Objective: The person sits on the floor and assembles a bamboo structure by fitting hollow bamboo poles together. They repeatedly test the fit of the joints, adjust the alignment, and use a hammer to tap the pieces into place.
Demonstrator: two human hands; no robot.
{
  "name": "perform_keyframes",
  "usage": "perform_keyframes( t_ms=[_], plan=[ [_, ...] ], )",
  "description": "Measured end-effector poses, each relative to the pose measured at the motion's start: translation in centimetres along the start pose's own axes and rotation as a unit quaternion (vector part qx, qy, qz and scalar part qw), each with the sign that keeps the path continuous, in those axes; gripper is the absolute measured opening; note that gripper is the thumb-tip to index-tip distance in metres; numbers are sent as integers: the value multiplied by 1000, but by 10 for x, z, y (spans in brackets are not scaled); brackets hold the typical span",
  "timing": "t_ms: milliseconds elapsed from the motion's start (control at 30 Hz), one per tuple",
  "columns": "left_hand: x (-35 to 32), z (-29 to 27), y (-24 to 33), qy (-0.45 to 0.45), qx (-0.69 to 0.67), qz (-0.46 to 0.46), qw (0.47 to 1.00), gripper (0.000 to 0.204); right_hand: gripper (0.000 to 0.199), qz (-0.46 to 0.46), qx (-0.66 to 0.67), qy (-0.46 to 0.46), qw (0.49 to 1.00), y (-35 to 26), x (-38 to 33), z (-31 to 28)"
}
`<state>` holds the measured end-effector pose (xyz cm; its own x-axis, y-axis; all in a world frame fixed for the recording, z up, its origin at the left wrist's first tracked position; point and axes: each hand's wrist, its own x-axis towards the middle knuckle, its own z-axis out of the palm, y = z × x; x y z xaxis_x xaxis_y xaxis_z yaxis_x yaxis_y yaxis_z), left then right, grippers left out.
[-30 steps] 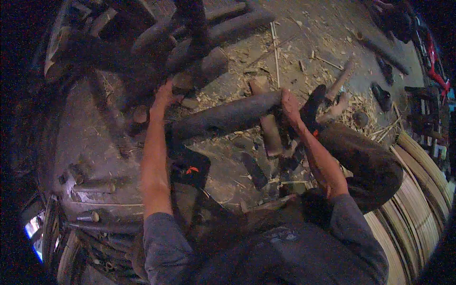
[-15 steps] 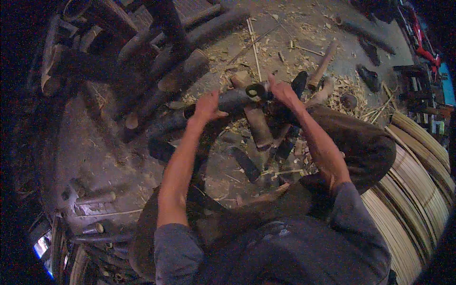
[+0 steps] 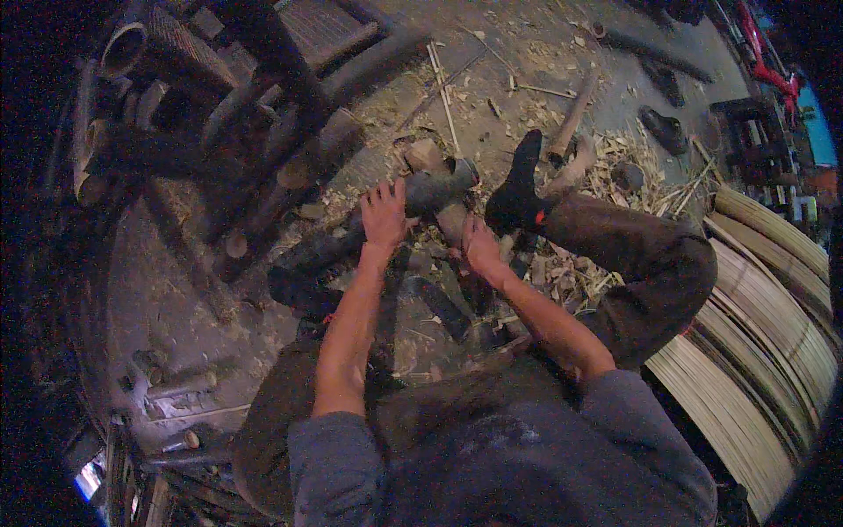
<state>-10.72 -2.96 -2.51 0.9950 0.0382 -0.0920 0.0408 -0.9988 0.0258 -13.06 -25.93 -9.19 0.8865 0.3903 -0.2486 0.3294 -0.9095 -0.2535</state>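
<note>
Our left hand (image 3: 384, 212) lies palm down, fingers spread, on a dark-grey, round, bamboo-like tube (image 3: 436, 187). Our right hand (image 3: 481, 248) has bent fingers beside a tan, blocky wooden piece (image 3: 425, 156); we cannot tell whether it grips anything. The tube lies across that piece, near our right foot in black footwear (image 3: 516, 186). We judge it positioned but unworked: no cut or split shows. Farther out are pale, thin wood shavings (image 3: 622, 156), dark, round logs (image 3: 329, 145) and, rightmost, pale, flat, bundled strips (image 3: 762, 351).
</note>
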Motion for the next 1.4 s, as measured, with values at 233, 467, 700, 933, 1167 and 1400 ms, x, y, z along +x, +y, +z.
perform_keyframes(
  t_ms=[233, 467, 700, 933, 1167, 1400],
  plan=[
    [43, -4, -42, -152, -273, 57, 948, 103, 98, 82, 43, -102, 991, -30, 5, -36],
    [15, -26, 1, -69, -79, 6, 994, 99, 96, 53, 53, -79, 994, -18, 2, -31],
    [0, -19, 22, 52, -21, -47, 997, 91, 91, -4, 64, -30, 997, -18, -3, -44],
    [6, -24, 25, 14, -79, -34, 996, 88, 90, 58, 15, -26, 998, -32, -8, -49],
    [34, -38, 41, -44, -126, -20, 991, 89, 94, 66, 54, -54, 995, -34, -4, -52],
    [31, -37, 40, -26, -133, -59, 989, 77, 97, 97, 64, -114, 987, -49, 5, -76]
  ],
)
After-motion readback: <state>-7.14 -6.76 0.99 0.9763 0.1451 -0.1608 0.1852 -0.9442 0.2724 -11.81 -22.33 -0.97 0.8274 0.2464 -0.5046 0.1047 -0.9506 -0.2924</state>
